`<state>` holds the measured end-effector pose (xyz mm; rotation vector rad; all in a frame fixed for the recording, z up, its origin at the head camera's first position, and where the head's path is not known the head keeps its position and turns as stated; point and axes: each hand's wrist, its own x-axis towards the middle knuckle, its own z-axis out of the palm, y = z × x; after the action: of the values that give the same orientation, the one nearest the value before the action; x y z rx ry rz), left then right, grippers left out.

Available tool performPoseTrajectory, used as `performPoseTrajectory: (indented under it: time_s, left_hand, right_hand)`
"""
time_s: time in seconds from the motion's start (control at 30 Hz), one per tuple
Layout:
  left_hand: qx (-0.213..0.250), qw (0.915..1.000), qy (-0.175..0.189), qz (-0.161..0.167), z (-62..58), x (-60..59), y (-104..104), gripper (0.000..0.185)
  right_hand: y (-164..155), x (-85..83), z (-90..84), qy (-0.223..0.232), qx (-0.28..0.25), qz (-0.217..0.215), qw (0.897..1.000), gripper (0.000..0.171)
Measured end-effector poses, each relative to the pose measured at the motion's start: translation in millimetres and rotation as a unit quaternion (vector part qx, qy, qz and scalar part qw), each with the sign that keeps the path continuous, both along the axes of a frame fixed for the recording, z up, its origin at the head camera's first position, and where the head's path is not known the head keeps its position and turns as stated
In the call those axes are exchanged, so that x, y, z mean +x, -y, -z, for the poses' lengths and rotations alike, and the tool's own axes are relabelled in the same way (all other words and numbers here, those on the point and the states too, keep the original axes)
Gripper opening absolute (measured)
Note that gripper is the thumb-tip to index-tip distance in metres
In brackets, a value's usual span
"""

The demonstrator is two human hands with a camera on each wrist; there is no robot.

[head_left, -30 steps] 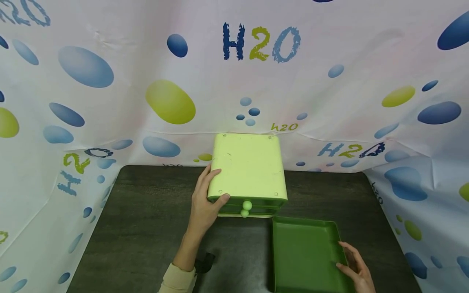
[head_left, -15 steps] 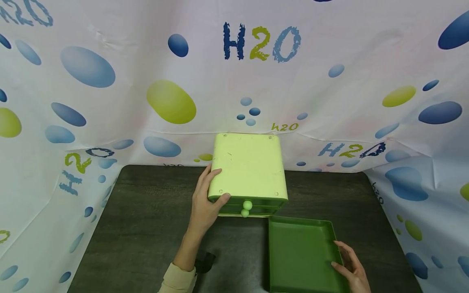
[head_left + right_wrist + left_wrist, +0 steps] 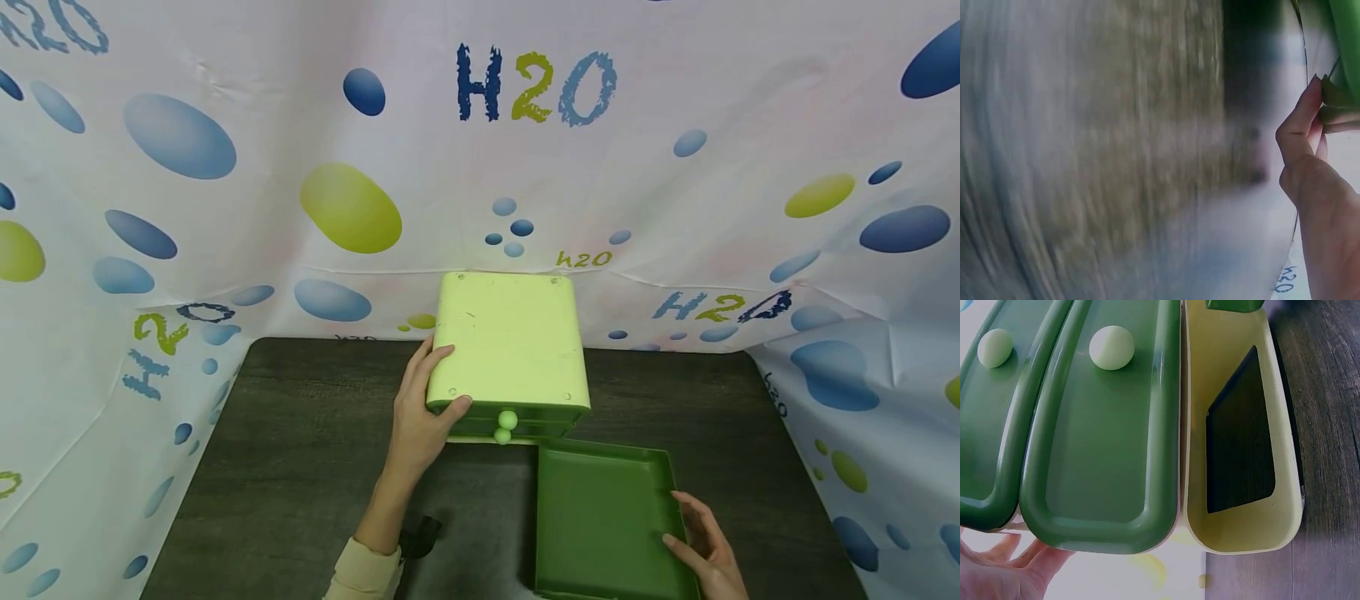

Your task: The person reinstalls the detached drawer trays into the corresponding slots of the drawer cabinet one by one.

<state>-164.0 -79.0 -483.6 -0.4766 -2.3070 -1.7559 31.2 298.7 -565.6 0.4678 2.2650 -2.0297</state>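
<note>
A lime-green mini drawer cabinet [image 3: 510,342] stands at the back of the table. My left hand [image 3: 416,417] grips its near left corner, thumb at the front edge and fingers along the side. Two dark green drawer fronts [image 3: 1094,444] with round knobs [image 3: 1112,347] sit closed in it. Beside them in the left wrist view is a drawerless slot [image 3: 1285,506] with a cutout. My right hand [image 3: 708,550] pinches the right wall of a loose green drawer [image 3: 600,517], whose far left corner is close by the cabinet's front right. The drawer's inside is bare.
A dark wood-grain table [image 3: 300,467] lies under everything. Behind and along both sides hangs a white curtain [image 3: 675,83] with blue and green spots and H2O lettering. A black strap [image 3: 420,537] is at my left wrist. The right wrist view is partly blurred.
My right hand has slid the loose drawer leftward, further in front of the cabinet. My left hand and the cabinet have stayed in place.
</note>
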Motion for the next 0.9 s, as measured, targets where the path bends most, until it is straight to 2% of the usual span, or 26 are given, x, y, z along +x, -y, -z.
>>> performPoseTrajectory:
  time_s: [0.13,0.3,0.6,0.9]
  left_hand:
    - [0.001,1.0000,0.002,0.002,0.2,0.5,0.3,0.065]
    - [0.003,1.0000,0.007,0.005,0.7,1.1,0.4,0.064]
    - [0.007,0.9999,0.008,0.007,2.0,1.1,0.8,0.063]
    - [0.007,0.9999,0.006,0.007,1.9,0.9,0.6,0.063]
  right_hand:
    - [5.9,0.3,3.2,-0.008,-0.020,-0.005,1.000,0.060]
    - [8.9,1.1,5.4,-0.028,-0.015,-0.005,0.999,0.060]
    - [15.0,-1.0,1.7,-0.024,-0.031,-0.010,0.999,0.060]
    - [27.4,-3.4,-0.2,0.031,-0.033,0.011,0.999,0.061]
